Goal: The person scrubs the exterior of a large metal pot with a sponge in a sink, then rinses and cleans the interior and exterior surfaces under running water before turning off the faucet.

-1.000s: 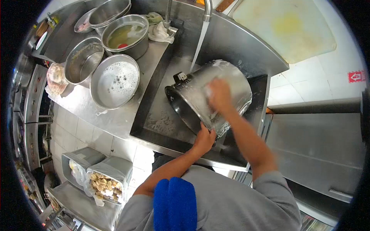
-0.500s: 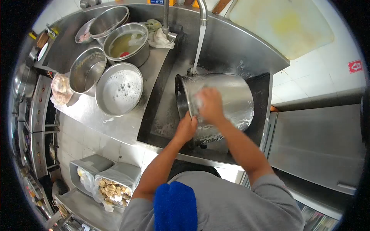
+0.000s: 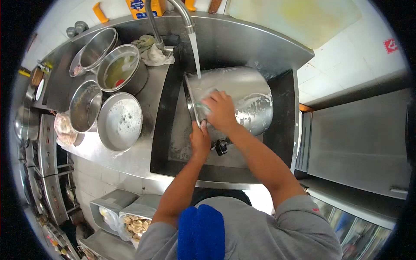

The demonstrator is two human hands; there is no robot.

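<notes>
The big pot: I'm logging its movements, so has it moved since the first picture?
Yes. Against the sink, the big pot has turned clockwise in view: its mouth, first aimed toward the near left corner, now faces the left wall.

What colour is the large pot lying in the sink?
Silver-grey, with white suds on its side; the pot shows best in the head view.

Left hand (image 3: pixel 200 139) gripping pot (image 3: pixel 255 93), right hand (image 3: pixel 221 112) holding pad (image 3: pixel 203 107)
</notes>
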